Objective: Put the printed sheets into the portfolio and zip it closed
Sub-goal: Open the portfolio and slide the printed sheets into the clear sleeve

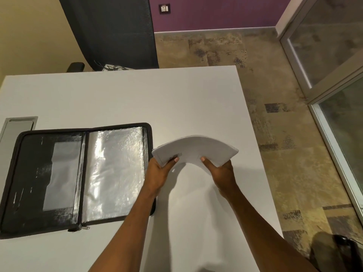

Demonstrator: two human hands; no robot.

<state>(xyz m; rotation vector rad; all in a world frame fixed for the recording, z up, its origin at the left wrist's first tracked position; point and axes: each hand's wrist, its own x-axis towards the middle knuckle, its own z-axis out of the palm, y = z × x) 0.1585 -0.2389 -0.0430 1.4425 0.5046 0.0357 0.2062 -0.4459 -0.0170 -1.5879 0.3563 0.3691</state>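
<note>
A stack of white printed sheets is held above the table, bowed upward into an arch. My left hand grips its left end and my right hand grips its right end, thumbs on top. The black zip portfolio lies open flat on the table to the left of the sheets. A clear plastic sleeve fills its right half and a pocket with a clear window its left half. The zipper pull rests at the bottom of the spine. My left forearm crosses the portfolio's lower right corner.
The white table ends just right of my hands, with patterned floor beyond. A black office chair stands behind the far edge. A grey cable hatch sits in the table at the left. Glass partitions line the right side.
</note>
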